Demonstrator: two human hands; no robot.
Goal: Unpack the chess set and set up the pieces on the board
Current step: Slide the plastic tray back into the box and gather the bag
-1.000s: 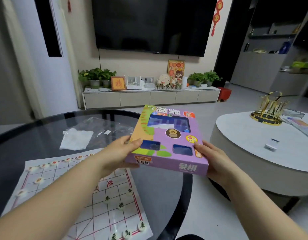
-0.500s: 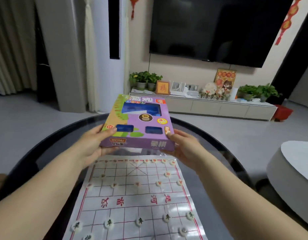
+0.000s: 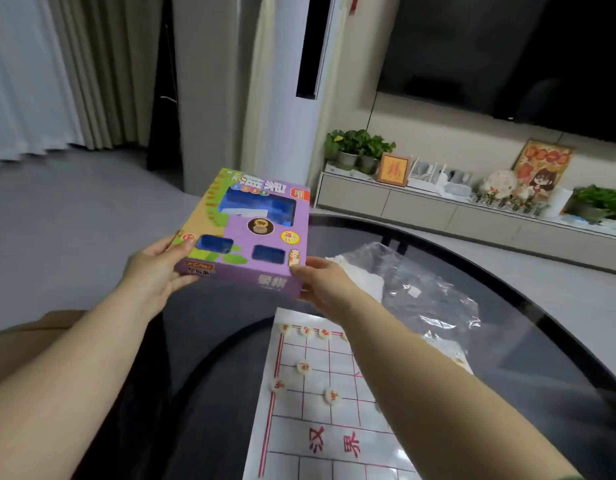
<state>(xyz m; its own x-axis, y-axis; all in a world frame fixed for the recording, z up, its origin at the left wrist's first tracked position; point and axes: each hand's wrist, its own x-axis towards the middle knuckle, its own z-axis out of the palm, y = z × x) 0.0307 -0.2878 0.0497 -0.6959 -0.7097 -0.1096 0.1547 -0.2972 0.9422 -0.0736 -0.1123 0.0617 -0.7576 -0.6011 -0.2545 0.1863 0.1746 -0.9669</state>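
Note:
I hold a purple chess set box with blue windows in the air, beyond the left edge of the round dark glass table. My left hand grips its near left corner, thumb on top. My right hand grips its near right corner. Below my right forearm lies the white paper chess board with red lines. Several white round pieces with red characters sit on its far rows.
A crumpled clear plastic bag and a white paper sheet lie on the table behind the board. A brown seat is at the lower left. A TV cabinet with plants stands by the far wall.
Both hands have carried the box to the left, from above the board to past the table's left edge. The view has turned left with it.

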